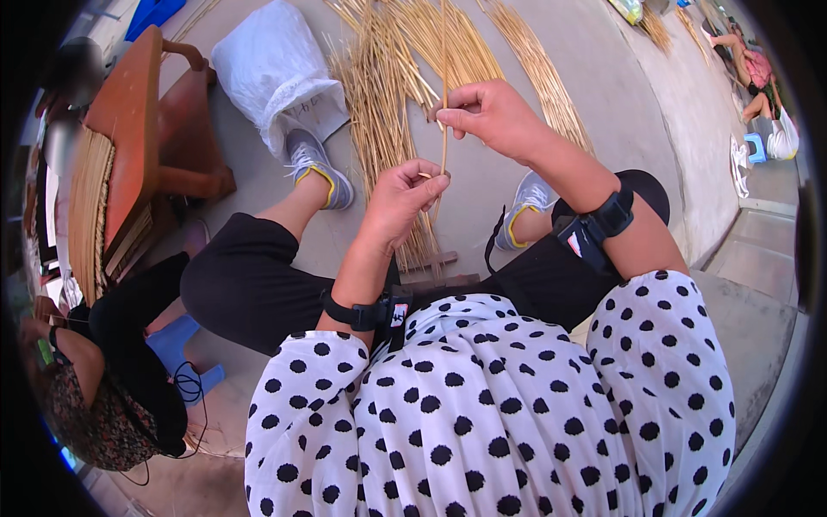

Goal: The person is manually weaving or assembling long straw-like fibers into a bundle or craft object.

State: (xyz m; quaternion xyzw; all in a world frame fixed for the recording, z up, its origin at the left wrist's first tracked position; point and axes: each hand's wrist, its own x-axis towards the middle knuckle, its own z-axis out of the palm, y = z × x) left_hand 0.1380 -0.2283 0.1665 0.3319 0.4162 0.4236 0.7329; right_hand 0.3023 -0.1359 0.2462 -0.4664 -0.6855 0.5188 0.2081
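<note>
A thin pale straw stalk [444,77] stands upright between my two hands. My right hand [487,116] pinches it near its middle, fingers closed. Lower down, my left hand [403,194] grips the stalk's lower end between thumb and fingers. Both wrists carry black bands with small devices. Below the hands, a large heap of the same dry straw stalks [388,95] lies spread on the concrete ground in front of my grey shoes.
A white woven sack [271,65] lies at the upper left beside a brown wooden bench [129,138]. Another seated person [129,362] on a blue stool is at my left. More people sit far off at the upper right [754,69].
</note>
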